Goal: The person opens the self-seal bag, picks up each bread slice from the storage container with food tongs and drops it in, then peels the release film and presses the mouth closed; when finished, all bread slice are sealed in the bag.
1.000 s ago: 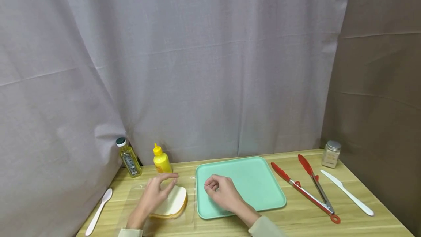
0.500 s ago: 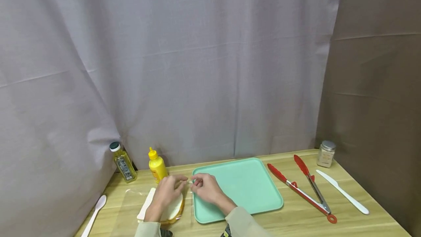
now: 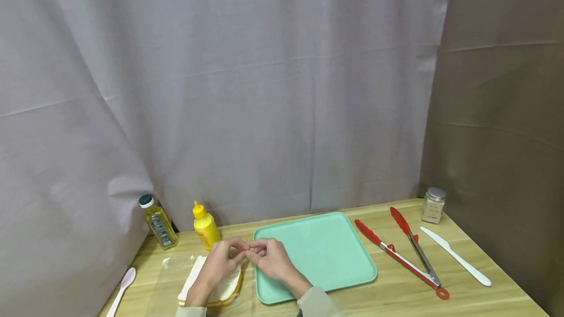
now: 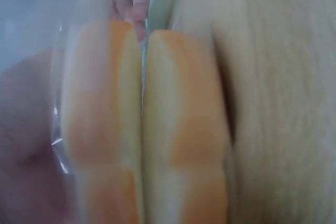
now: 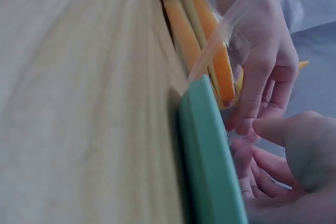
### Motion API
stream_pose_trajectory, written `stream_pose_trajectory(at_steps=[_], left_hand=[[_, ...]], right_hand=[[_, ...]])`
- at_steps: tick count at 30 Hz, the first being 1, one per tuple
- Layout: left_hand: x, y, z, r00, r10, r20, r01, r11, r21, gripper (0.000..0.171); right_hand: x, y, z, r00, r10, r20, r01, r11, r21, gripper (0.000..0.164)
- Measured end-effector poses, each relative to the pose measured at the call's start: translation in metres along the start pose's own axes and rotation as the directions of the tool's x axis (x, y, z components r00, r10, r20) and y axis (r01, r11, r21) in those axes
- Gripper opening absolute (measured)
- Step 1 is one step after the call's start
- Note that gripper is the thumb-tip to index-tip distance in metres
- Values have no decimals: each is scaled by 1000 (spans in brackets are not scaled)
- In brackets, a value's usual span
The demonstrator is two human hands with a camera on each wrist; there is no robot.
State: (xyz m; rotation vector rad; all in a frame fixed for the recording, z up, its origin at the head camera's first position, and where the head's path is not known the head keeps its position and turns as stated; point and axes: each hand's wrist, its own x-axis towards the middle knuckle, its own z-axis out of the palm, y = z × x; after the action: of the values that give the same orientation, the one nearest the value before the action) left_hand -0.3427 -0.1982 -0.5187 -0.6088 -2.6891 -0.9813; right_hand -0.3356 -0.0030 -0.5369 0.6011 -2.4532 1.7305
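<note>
Bread in a clear bag lies beneath the left hand — right hand alongside, both pinching the bag's edge.

Bench: pale wood grain, spanning the bottom of the head view. Directly on it, lower left: white spoon; above that, dark-capped bottle and yellow squeeze bottle, both upright. Left of bottom centre: bread slices with clear plastic film. Lower centre: mint-green tray. Lower right: red-tipped tongs, spread; white knife; lidded jar.
</note>
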Motion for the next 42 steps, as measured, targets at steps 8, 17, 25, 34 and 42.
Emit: stream_pose_trajectory(at_steps=[8,17,25,34,42], left_hand=[[-3,1,-3,999,-33,-31,33,999,-4,11],[-3,0,-2,998,-31,-47,33,999,41,10],[-1,1,-4,997,-62,-36,65,996,66,7],[0,2,-2,994,-105,4,105,992,-65,11],[1,2,-5,995,-95,6,95,989,-116,7]], right_hand=[[1,-1,4,996,35,-85,-32,999,32,15],[2,0,-3,996,32,-79,-29,999,38,8],[5,-3,-1,989,104,-102,-94,990,101,11],[9,2,-13,994,98,38,-104,970,221,15],[15,6,-16,993,111,48,-118,974,192,16]])
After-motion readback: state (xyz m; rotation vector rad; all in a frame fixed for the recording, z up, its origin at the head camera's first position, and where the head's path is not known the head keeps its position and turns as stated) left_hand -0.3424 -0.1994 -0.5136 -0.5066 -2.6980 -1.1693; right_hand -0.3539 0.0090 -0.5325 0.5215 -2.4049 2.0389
